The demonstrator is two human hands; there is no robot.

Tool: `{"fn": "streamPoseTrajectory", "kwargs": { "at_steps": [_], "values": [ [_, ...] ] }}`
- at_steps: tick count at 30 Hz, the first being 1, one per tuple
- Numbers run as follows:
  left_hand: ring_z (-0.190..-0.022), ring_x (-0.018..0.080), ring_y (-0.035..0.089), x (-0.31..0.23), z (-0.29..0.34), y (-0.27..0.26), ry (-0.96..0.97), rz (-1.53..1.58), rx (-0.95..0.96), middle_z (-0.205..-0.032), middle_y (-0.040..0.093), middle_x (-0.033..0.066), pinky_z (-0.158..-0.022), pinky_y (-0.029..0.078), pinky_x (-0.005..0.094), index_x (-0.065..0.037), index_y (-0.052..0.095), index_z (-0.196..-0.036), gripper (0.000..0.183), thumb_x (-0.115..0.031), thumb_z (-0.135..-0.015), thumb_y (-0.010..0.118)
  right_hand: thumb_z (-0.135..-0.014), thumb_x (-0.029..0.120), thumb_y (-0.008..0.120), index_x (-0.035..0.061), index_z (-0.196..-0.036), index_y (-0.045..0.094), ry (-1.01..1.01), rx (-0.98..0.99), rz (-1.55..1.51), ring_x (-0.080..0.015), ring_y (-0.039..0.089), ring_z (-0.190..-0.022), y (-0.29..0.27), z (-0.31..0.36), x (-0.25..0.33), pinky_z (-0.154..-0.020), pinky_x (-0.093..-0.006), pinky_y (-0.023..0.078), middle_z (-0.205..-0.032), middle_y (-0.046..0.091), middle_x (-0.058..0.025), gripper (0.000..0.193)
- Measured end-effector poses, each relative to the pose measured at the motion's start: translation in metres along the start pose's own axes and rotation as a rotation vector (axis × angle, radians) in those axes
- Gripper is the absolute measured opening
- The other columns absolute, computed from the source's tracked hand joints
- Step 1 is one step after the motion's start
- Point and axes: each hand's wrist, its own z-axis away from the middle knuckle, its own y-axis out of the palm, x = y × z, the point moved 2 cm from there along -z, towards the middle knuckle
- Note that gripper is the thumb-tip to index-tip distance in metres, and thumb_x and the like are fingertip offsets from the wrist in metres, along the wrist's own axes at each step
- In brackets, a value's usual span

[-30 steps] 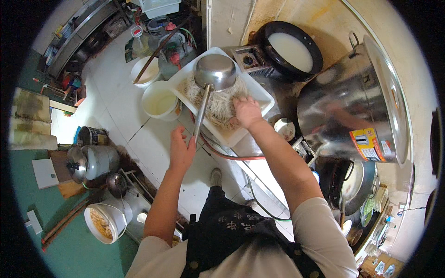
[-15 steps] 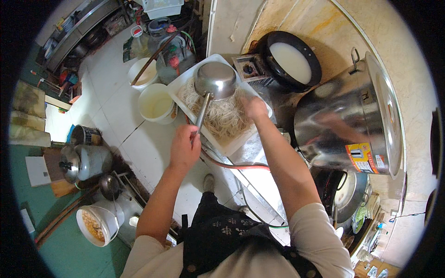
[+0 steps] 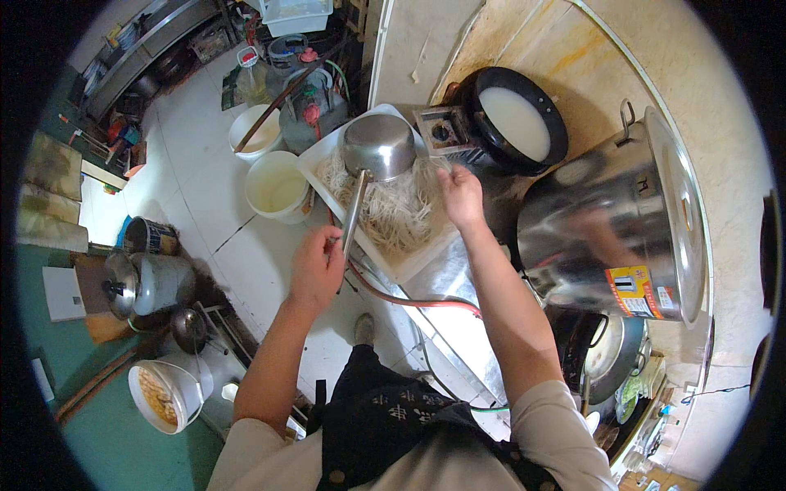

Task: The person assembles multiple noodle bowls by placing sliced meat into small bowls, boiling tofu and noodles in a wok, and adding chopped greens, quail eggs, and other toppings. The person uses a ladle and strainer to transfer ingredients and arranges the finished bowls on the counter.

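Note:
My left hand (image 3: 318,262) is wrapped around the long handle of a shiny steel dipper (image 3: 378,141). Its round bowl covers the far end of a white rectangular tub (image 3: 332,176). Pale, thin noodles (image 3: 397,213) lie in a tangled heap in the tub, partly hidden under the dipper. At the tub's right rim, my right hand (image 3: 464,199) has its fingers curled in, and a few light strands run from the fingertips toward the dipper. What the dipper contains cannot be made out.
Right of the tub, a black wok (image 3: 512,123) of whitish liquid stands by a burner (image 3: 444,131). A large lidded steel pot (image 3: 602,221) stands nearer. Two white buckets (image 3: 280,190) are on the floor at left. A red hose (image 3: 409,301) crosses the metal counter's edge.
My right hand has drawn back from the noodles to the tub's right rim, with strands at its fingertips. My left hand keeps the dipper over the tub. The whole view has shifted slightly.

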Motion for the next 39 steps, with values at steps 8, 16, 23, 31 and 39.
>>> {"fn": "streamPoseTrajectory", "kwargs": {
  "at_steps": [8, 16, 23, 31, 39],
  "values": [
    [-0.087, 0.03, 0.065, -0.028, -0.044, -0.007, 0.095, 0.008, -0.09, -0.1, 0.065, 0.0155, -0.079, 0.053, 0.0391, -0.001, 0.06, -0.109, 0.018, -0.005, -0.092, 0.061, -0.094, 0.021, 0.066, -0.0013, -0.087, 0.062, -0.322, -0.162, 0.163, -0.0443, 0.062, -0.091, -0.039, 0.01, 0.057, -0.081, -0.0483, 0.051, -0.092, 0.065, -0.0241, 0.024],
    [-0.086, 0.0302, 0.065, -0.042, -0.075, -0.007, 0.187, 0.076, -0.115, -0.101, 0.064, 0.0151, -0.078, 0.054, 0.0389, -0.003, 0.061, -0.109, 0.019, -0.004, -0.091, 0.062, -0.096, 0.031, 0.056, 0.0051, -0.092, 0.071, -0.364, 0.067, 0.541, -0.0378, 0.066, -0.094, -0.028, 0.006, 0.073, -0.083, -0.0493, 0.053, -0.095, 0.071, -0.018, 0.031],
    [-0.086, 0.0302, 0.066, -0.052, -0.081, -0.008, 0.233, 0.075, -0.131, -0.102, 0.065, 0.0153, -0.08, 0.054, 0.0393, -0.002, 0.06, -0.11, 0.02, -0.005, -0.09, 0.064, -0.099, 0.035, 0.056, 0.0012, -0.086, 0.065, -0.343, -0.13, 0.437, -0.0451, 0.065, -0.087, -0.079, -0.028, 0.129, -0.077, -0.0536, 0.052, -0.09, 0.067, -0.026, 0.037],
    [-0.107, 0.0237, 0.067, -0.076, -0.111, -0.025, 0.188, 0.182, -0.138, -0.119, 0.067, 0.0154, -0.094, 0.052, 0.035, 0.001, 0.057, -0.125, 0.034, -0.004, -0.093, 0.065, -0.1, 0.032, 0.056, -0.0015, -0.084, 0.065, -0.42, -0.301, 0.266, -0.0472, 0.065, -0.082, -0.16, -0.037, 0.201, -0.073, -0.0542, 0.052, -0.082, 0.065, -0.0292, 0.038],
    [-0.133, 0.032, 0.053, -0.086, -0.163, -0.01, 0.301, 0.294, 0.006, -0.142, 0.054, 0.0238, -0.111, 0.042, 0.0391, 0.002, 0.043, -0.143, 0.066, -0.013, -0.087, 0.073, -0.098, 0.031, 0.059, -0.0033, -0.097, 0.066, -0.236, 0.112, 0.262, -0.0465, 0.064, -0.094, -0.111, -0.027, 0.152, -0.084, -0.052, 0.051, -0.097, 0.066, -0.0297, 0.035]
  ]
}}
